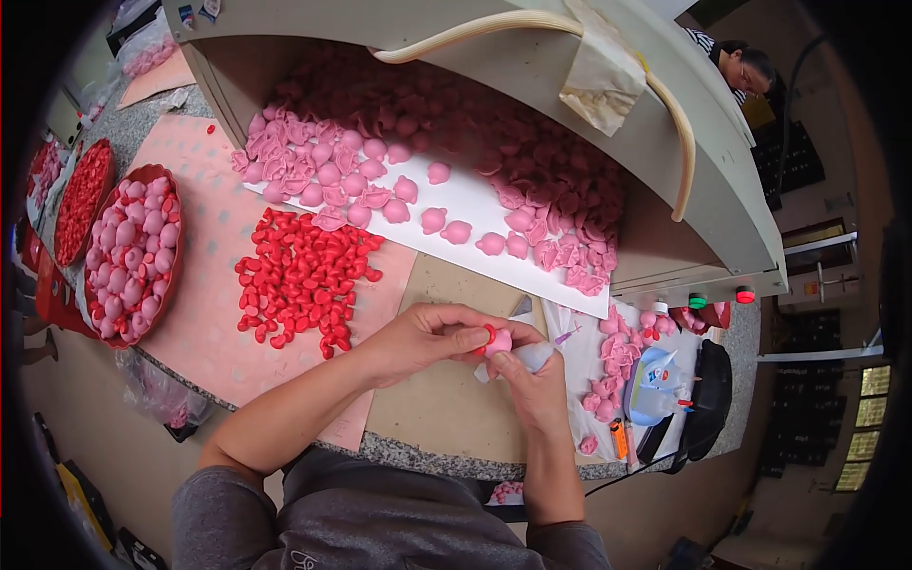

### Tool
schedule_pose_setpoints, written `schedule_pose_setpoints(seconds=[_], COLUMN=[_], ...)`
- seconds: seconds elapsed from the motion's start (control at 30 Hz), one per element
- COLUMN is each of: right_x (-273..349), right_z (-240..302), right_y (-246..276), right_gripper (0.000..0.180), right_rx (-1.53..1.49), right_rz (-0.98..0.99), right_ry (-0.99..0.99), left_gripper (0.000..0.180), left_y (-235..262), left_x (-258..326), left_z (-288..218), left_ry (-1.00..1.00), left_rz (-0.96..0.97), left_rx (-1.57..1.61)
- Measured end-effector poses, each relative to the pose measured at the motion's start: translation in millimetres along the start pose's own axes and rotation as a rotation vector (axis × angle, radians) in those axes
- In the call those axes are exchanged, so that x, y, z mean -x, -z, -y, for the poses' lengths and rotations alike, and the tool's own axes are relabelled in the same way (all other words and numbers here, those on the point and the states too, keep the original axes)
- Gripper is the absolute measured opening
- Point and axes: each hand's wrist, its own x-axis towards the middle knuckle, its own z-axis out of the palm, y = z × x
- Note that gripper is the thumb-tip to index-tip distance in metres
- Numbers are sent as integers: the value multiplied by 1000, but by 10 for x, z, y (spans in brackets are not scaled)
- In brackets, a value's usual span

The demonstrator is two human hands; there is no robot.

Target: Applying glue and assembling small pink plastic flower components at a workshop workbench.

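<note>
Over the brown board (418, 408), both my hands meet at a small round pink piece (498, 344). A curved red piece (486, 338) sits against it. My left hand (442, 334) pinches the red piece between thumb and fingers. From the other side, my right hand (537, 388) has its thumb and fingers closed on the pink piece. A whitish translucent thing (535, 357) shows at my right hand; I cannot make out its kind. Left of the hands lies a heap of glossy red curved pieces (304, 275) on a pink sheet (204, 275).
A grey hooded box (698, 190) stands at the back, with many pink pieces (328, 174) on its white sheet. Red baskets (174, 275) of pink and red pieces stand left. A blue-white container (655, 385) and an orange lighter (619, 440) lie right. Another person (746, 71) is behind.
</note>
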Motion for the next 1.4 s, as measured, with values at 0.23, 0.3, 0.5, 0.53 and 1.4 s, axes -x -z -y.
schedule_pose_setpoints(seconds=[0.23,0.3,0.5,0.53,1.4], right_x=[-50,-60,-185,-187,-206], right_z=[109,131,-94,-145,-96], right_y=[-62,-92,-264,-358,-573], right_gripper=[33,32,31,29,21], right_rx=[572,570,-65,-184,-735], right_rz=[-54,-92,-26,16,119], right_ry=[253,370,500,486,363], left_gripper=[15,14,15,15,17], left_y=[-29,-93,-88,-83,-153], left_x=[42,58,43,77,90], left_z=[-123,-121,117,101,123], left_ry=[-177,-187,-506,-505,-505], left_rz=[2,-57,24,43,0], left_rx=[-249,-260,332,336,422])
